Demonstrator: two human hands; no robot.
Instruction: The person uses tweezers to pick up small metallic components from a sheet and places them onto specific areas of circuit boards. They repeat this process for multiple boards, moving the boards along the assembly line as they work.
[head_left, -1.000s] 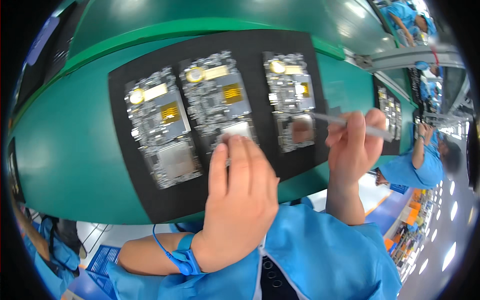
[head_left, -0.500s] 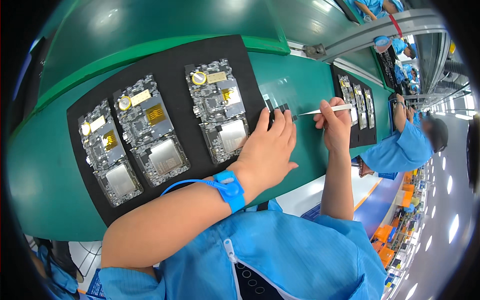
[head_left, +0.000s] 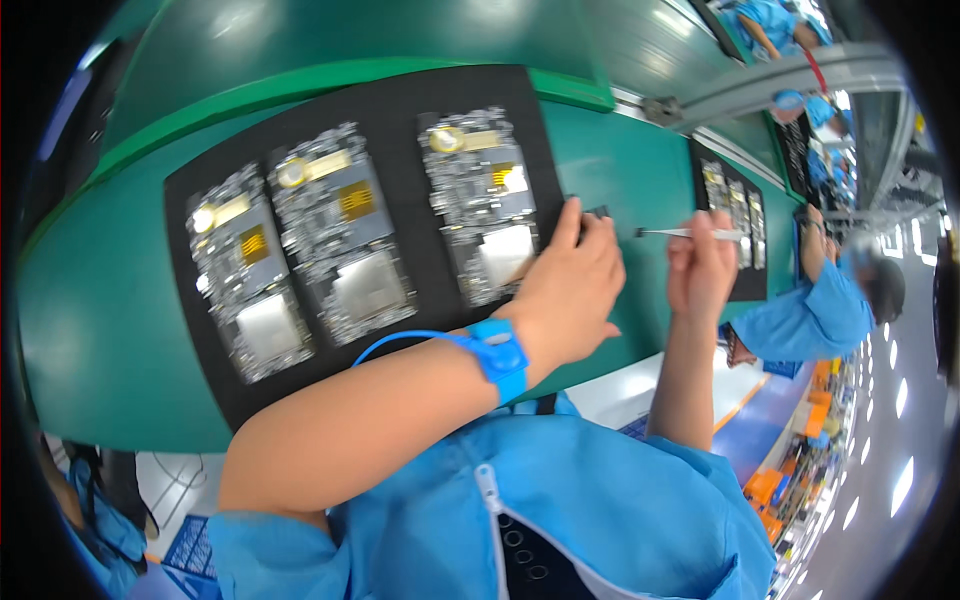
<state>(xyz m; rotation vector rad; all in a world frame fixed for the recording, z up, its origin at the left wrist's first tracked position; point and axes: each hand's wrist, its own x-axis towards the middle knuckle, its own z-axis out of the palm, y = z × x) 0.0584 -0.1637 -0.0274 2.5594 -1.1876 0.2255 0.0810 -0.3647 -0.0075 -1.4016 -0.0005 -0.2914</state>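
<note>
My right hand [head_left: 703, 262] is pinched around light-coloured tweezers [head_left: 690, 233], whose tip points left above the green mat [head_left: 640, 310]. A tiny dark piece [head_left: 640, 232] shows at the tip. Stretched over the mat, my left hand [head_left: 572, 285] lies with its fingers on or beside small dark pads [head_left: 600, 212], which it mostly covers. Left of it, a circuit board [head_left: 480, 205] with a coin cell and a silver shield rests on a black foam sheet [head_left: 395, 150]. Two similar boards, a middle one [head_left: 345, 235] and a left one [head_left: 250, 275], lie farther left.
A blue wrist strap [head_left: 500, 360] with a cord circles my left wrist. Green edging [head_left: 330, 85] borders the bench's far side. To the right, a second black sheet holds more boards [head_left: 735, 215]. A co-worker in a blue smock [head_left: 810, 315] sits beyond it.
The tweezers have drawn away rightward from the pads by my left fingers, with a small dark piece now at their tip. The whole view has shifted slightly; my left hand stays over the pads.
</note>
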